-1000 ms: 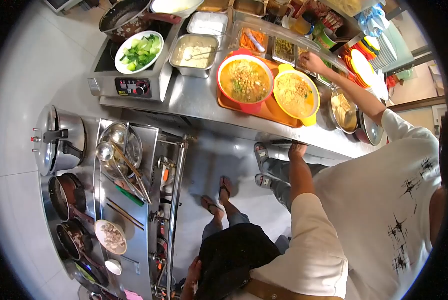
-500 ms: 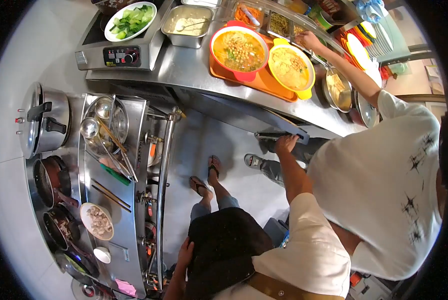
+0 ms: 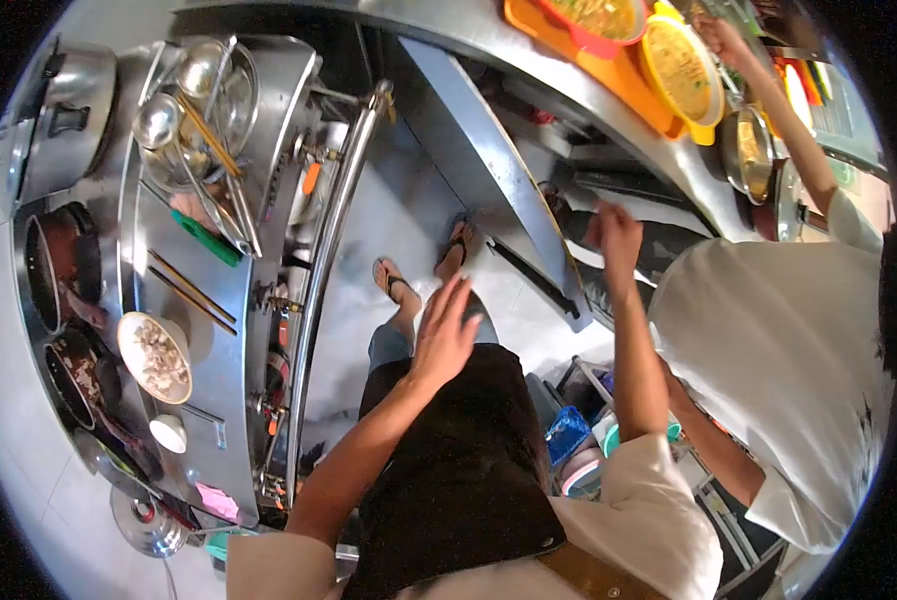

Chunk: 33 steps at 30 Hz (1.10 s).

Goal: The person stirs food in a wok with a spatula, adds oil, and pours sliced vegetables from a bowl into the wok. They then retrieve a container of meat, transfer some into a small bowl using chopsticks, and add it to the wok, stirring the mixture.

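Note:
My left hand is raised in front of the dark apron, fingers stretched out and holding nothing. Ahead of it a metal cabinet door stands swung out from under the counter, with a long dark handle on its face. My right hand is just past the door's free edge, beside the cabinet opening. Motion smears its fingers, so I cannot tell whether they are closed. Behind the door, dark shelves show inside the cabinet.
A co-worker in a white shirt stands close on the right, one arm reaching over the counter. An orange tray there carries a yellow bowl of soup. Left is the stove with pans, ladles, chopsticks and a bowl of meat.
My right hand has let go of the cabinet door's edge; the door now stands wider open. My left hand has risen from beside the apron to its front. The view has shifted.

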Each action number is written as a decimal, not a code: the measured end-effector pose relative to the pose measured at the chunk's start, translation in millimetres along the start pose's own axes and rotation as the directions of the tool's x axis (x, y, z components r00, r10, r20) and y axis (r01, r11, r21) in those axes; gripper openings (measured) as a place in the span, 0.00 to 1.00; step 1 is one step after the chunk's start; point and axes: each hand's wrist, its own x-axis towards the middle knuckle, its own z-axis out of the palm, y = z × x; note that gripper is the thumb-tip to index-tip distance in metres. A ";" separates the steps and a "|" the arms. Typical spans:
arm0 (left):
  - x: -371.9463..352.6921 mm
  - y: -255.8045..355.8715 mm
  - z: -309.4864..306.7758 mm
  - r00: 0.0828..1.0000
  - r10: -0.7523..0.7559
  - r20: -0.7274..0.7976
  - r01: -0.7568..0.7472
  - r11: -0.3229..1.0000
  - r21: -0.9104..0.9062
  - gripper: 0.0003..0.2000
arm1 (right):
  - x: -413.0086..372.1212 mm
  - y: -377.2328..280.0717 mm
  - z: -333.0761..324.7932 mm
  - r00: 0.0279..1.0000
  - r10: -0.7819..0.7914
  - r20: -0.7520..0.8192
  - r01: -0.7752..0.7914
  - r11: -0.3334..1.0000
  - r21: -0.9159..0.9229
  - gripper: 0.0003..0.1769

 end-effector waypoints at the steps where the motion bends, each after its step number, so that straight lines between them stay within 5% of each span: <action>1: 20.5 11.8 7.4 0.997 0.082 -0.002 -0.082 0.993 0.083 0.28 | 29.8 7.5 5.7 1.000 0.009 0.010 -0.010 0.998 0.060 0.14; 2: 39.8 20.4 14.3 0.989 0.150 0.022 -0.151 0.983 0.101 0.29 | 79.9 46.8 14.0 0.995 -0.101 0.005 0.100 0.991 0.090 0.14; 3: 56.5 26.5 24.1 0.979 0.200 0.039 -0.203 0.973 0.110 0.28 | 103.4 40.4 27.8 0.998 -0.030 -0.062 0.036 0.994 0.100 0.13; 4: 73.4 30.9 31.4 0.961 0.271 0.057 -0.276 0.952 0.129 0.26 | 176.8 105.6 27.1 0.976 -0.125 -0.179 0.085 0.973 -0.212 0.21; 8: 153.2 43.4 50.3 0.936 0.349 0.041 -0.351 0.919 0.180 0.21 | 257.7 81.4 58.9 0.968 0.006 -0.250 0.009 0.998 0.060 0.13; 10: 208.7 39.7 65.0 0.958 0.285 -0.036 -0.277 0.949 0.151 0.21 | 301.3 19.2 25.5 0.991 0.042 -0.129 -0.013 0.975 0.220 0.11; 13: 299.2 38.2 73.3 0.996 0.084 0.023 -0.087 0.979 0.185 0.24 | 383.4 -210.0 -155.8 0.875 0.141 0.464 -0.234 0.961 0.149 0.15; 15: 365.5 37.4 77.4 0.917 -0.210 0.340 0.094 0.940 0.327 0.19 | 395.0 -199.2 -176.6 0.873 0.078 0.481 -0.179 0.969 0.169 0.11; 16: 391.7 19.0 95.0 0.991 0.116 0.070 -0.129 0.967 0.220 0.18 | 405.6 -191.2 -189.6 0.865 0.022 0.501 -0.130 0.975 0.182 0.09; 17: 420.4 -25.3 133.5 0.887 0.400 -0.230 -0.367 0.914 0.174 0.18 | 409.4 -184.2 -199.3 0.854 -0.029 0.519 -0.084 0.978 0.191 0.09; 19: 459.2 -29.9 137.9 0.921 0.348 -0.174 -0.331 0.936 0.117 0.19 | 400.1 -176.6 -203.4 0.930 -0.061 0.363 -0.009 0.982 0.187 0.10; 23: 478.9 -29.5 130.7 0.979 0.204 0.005 -0.204 0.977 0.066 0.20 | 366.8 -167.8 -218.8 0.909 -0.036 0.415 -0.018 0.992 0.127 0.10; 28: 449.0 -21.8 138.9 0.972 0.234 -0.003 -0.234 0.971 -0.047 0.21 | 330.6 -146.4 -238.8 0.885 -0.155 0.440 0.172 0.985 0.001 0.11; 30: 425.7 -15.6 141.3 0.968 0.251 -0.016 -0.251 0.959 -0.129 0.22 | 289.9 -56.6 -136.0 0.967 -0.069 0.244 -0.006 0.956 0.293 0.11; 32: 400.0 -6.1 133.6 0.973 0.227 0.029 -0.216 0.951 -0.220 0.22 | 247.6 57.1 -1.2 0.987 0.111 0.116 -0.161 0.675 0.720 0.16; 33: 384.6 9.2 119.4 0.960 0.188 0.207 -0.205 0.977 0.063 0.26 | 228.3 92.9 42.7 0.981 0.183 0.072 -0.160 0.530 0.833 0.20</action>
